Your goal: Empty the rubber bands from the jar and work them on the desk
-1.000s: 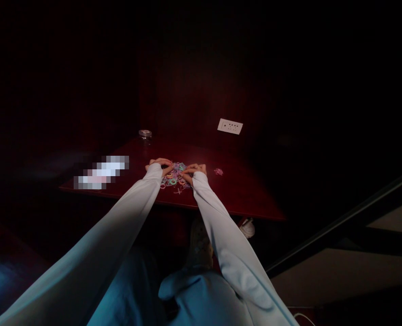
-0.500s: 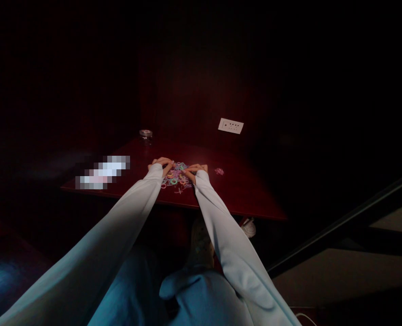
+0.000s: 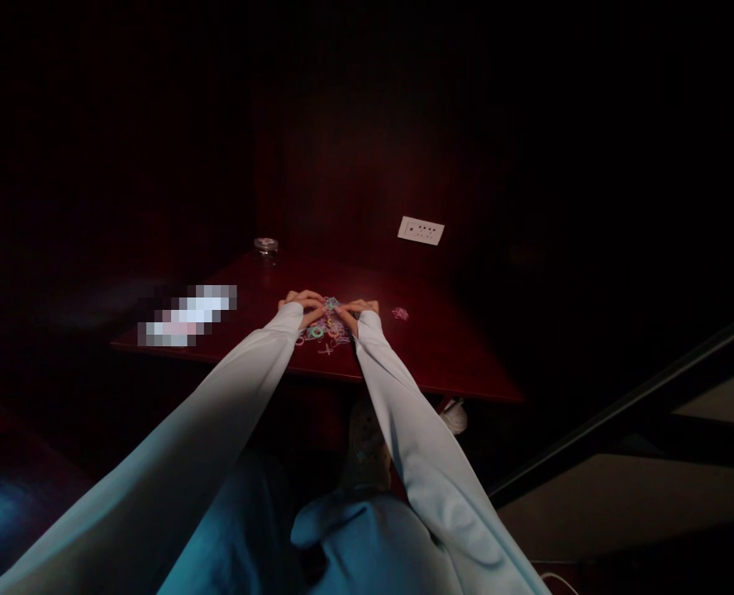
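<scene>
A pile of small coloured hair ties (image 3: 330,329), with pink, purple, green and orange loops, lies on the dark red table (image 3: 441,355). My left hand (image 3: 302,302) reaches over the pile from the left, its thumb and fingers pinched together. Facing it from the right, my right hand (image 3: 358,308) is pinched too. The fingertips of both hands nearly meet at a pale green hair tie (image 3: 331,304), which they appear to grip. Its exact hold is too small to see clearly. The hands hide part of the pile.
A small heap of pink hair ties (image 3: 400,314) lies right of my right hand. A clear lidded jar (image 3: 266,250) stands at the back left. A bright pixelated patch (image 3: 187,316) covers the table's left side. A white socket plate (image 3: 421,230) is on the wall.
My left hand has moved a little to the right, over the pile, and its fingertips now come close to those of my right hand. My right hand has hardly moved.
</scene>
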`<state>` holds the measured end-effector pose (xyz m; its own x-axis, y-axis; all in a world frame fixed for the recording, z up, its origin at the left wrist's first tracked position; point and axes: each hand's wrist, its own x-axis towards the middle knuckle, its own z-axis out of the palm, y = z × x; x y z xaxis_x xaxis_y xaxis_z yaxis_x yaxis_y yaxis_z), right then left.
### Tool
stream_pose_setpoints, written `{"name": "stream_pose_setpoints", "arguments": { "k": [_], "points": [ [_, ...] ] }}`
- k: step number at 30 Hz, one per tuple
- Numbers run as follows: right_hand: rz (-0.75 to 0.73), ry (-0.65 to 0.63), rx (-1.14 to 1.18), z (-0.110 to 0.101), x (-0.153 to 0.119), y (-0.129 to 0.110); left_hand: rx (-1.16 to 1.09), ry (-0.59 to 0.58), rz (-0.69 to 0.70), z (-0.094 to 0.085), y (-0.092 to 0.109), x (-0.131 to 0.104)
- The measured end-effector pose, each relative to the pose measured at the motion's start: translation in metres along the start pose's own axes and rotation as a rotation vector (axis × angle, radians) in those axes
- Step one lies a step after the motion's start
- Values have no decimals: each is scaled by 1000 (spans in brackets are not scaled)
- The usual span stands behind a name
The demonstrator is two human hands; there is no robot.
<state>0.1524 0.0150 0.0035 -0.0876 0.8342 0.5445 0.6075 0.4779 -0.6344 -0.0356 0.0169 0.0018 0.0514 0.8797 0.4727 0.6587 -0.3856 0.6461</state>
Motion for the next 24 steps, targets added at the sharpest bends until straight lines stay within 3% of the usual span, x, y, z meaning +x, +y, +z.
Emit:
{"name": "stream_pose_setpoints", "arguments": {
  "k": [9,24],
  "points": [
    [29,-44,-33,-4,0,-7,-25,-26,14,0,2,-1],
    [37,-55,-79,-2,1,-1,-41,31,-15,1,-2,0]
  ]
}}
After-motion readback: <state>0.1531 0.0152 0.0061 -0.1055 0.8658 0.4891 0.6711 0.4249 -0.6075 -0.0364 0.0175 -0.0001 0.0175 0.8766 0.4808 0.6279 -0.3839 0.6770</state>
